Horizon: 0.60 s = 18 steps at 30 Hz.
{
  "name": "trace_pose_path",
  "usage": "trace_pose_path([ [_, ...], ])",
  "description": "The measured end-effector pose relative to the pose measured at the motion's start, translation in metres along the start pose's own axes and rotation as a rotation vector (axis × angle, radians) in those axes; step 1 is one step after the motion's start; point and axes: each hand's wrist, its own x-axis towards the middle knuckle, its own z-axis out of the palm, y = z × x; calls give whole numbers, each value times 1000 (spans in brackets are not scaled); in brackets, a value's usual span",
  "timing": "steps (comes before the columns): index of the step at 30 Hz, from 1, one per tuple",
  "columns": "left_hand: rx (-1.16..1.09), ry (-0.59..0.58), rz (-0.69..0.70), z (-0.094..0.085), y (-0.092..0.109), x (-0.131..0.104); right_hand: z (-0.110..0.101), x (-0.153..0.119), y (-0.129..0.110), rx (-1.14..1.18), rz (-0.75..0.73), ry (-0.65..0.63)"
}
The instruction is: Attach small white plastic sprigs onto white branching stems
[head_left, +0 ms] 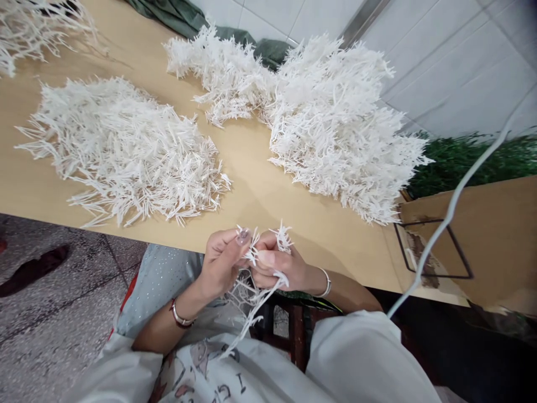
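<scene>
Close to my body, at the table's front edge, my left hand (224,258) pinches a small white branching plastic sprig (253,249) between thumb and fingers. My right hand (283,263) is closed beside it, gripping a white branched plastic stem (274,285) whose long end hangs down toward my lap. A short white tuft sticks up above the right-hand fingers. The hands almost meet. On the table to the left lies a loose pile of thin white sprigs (130,148). A taller, bushier heap of white branched pieces (335,123) rises behind and to the right.
More white stems (37,28) lie at the far left of the tan table (239,154). Dark green cloth (180,14) runs along the tiled wall. On the right are a cardboard box (495,235) with green foliage (474,159), a black wire frame (434,249) and a hanging white cable (451,204).
</scene>
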Motion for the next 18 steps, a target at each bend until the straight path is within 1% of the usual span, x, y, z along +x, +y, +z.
trace_pose_path([
  [2, -148, 7, -119, 4, 8, 0, 2, -3, -1, 26, 2, -38],
  [4, -285, -21, -232, 7, 17, 0, 4, -5, -4, 59, 9, -103],
  [6, -385, -62, -302, 9, 25, 0, 5, -7, -8, 87, 7, -160],
  [7, -392, -84, -290, 10, 27, -1, 5, -8, -10, 91, -6, -179],
  [8, -360, -104, -246, 11, 29, -1, 5, -8, -12, 85, -31, -189],
  [10, -219, -120, -89, 11, 30, -1, 2, -7, -15, 35, -103, -184],
  [12, -66, -108, 46, 8, 29, 1, -2, -5, -15, -90, -173, -158],
  [15, 69, -72, 125, 1, 27, 4, -8, -4, -14, -384, -261, -121],
  [18, 150, -107, 155, -5, 27, 3, -11, -3, -13, -593, -307, -100],
])
